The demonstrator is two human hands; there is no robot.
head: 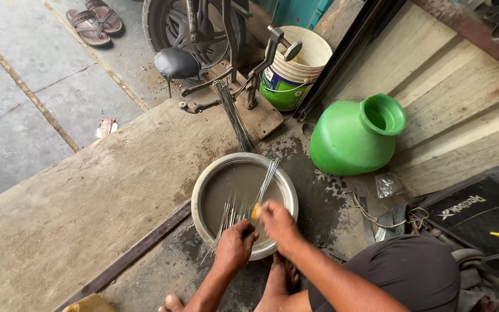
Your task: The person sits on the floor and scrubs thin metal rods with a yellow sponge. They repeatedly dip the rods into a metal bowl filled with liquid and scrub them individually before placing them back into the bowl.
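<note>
Your bare foot (281,277) sits right under the metal basin (203,188) at lower centre so you can lean in, left hand (233,245) gripping spokes (229,216) fanned in the murky water while right hand (277,222) pinches more spokes plus something small and orange (255,212).

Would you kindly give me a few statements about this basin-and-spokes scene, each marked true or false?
1. The metal basin holds murky grey water. True.
2. The green pot stands upright. False: it lies tilted on its side.
3. Both hands, left hand and right hand, handle thin metal spokes over the basin. True.
4. The bucket is red. False: it is cream with a green base.
5. A pair of sandals lies on the floor. True.
</note>
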